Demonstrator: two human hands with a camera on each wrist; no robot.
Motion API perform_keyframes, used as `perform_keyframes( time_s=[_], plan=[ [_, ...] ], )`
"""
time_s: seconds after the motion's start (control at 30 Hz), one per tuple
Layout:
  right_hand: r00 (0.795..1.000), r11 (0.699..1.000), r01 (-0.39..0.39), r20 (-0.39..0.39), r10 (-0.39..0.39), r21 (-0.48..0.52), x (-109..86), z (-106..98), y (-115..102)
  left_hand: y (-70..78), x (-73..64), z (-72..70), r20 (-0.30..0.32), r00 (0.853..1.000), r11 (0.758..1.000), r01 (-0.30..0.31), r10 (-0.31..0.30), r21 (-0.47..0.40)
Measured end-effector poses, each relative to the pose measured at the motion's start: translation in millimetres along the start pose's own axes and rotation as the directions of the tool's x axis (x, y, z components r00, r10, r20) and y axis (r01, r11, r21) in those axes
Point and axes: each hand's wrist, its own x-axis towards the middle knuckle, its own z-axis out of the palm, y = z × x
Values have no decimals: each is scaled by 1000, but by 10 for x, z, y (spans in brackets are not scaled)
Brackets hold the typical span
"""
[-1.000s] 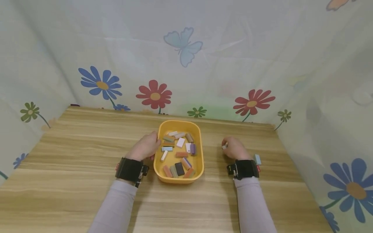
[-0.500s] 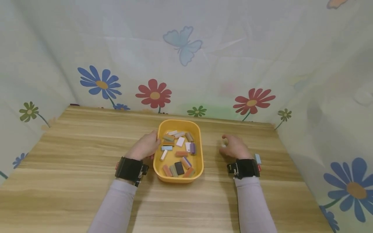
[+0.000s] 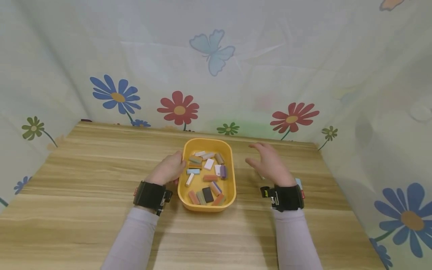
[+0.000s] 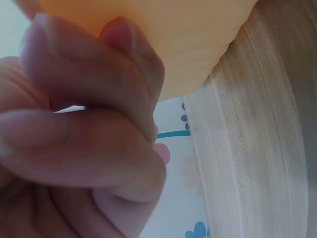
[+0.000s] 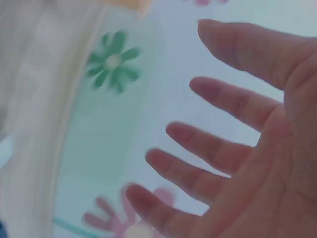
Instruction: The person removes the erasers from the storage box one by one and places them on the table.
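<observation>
A yellow plastic bin (image 3: pixel 206 208) stands on the wooden table, holding several small coloured blocks that look like erasers. Among them are a dark block (image 3: pixel 207 194), a purple block (image 3: pixel 223 171) and a light blue block (image 3: pixel 193 171). My left hand (image 3: pixel 167 168) grips the bin's left side, its fingers (image 4: pixel 89 144) curled close to the wall in the left wrist view. To the right of the bin, my right hand (image 3: pixel 271 165) is raised with fingers and thumb spread, and its palm (image 5: pixel 257 193) shows nothing held. A small pale block (image 3: pixel 260 175) lies partly hidden under that hand.
Another light blue block (image 3: pixel 299 183) lies on the table beside the right wrist, partly covered by the wrist strap (image 3: pixel 289 197). A flower-printed curtain (image 3: pixel 253 86) rises behind the table (image 3: pixel 101 161) and along both sides.
My right hand opened from a pinch on a small pale block, let it go onto the table, then lifted away with fingers spread. The left hand and bin stayed put.
</observation>
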Motion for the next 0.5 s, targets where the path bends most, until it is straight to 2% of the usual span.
perform_keyframes(
  time_s=[0.13,0.27,0.37,0.5],
  plan=[
    [994,994,105,35,-105,-10,-38,0,-304,-21,-2,12,-7,1000,1000,5,-5,3],
    [972,975,218,98,-214,-36,-72,101,-581,-37,-10,15,-9,1000,1000,8,-8,7],
    [938,953,302,190,-291,-31,-92,196,-751,-33,-9,19,-12,1000,1000,-11,11,7],
    [881,941,339,343,-325,22,-97,357,-899,-17,-10,17,-25,999,1000,-21,21,11]
  ],
)
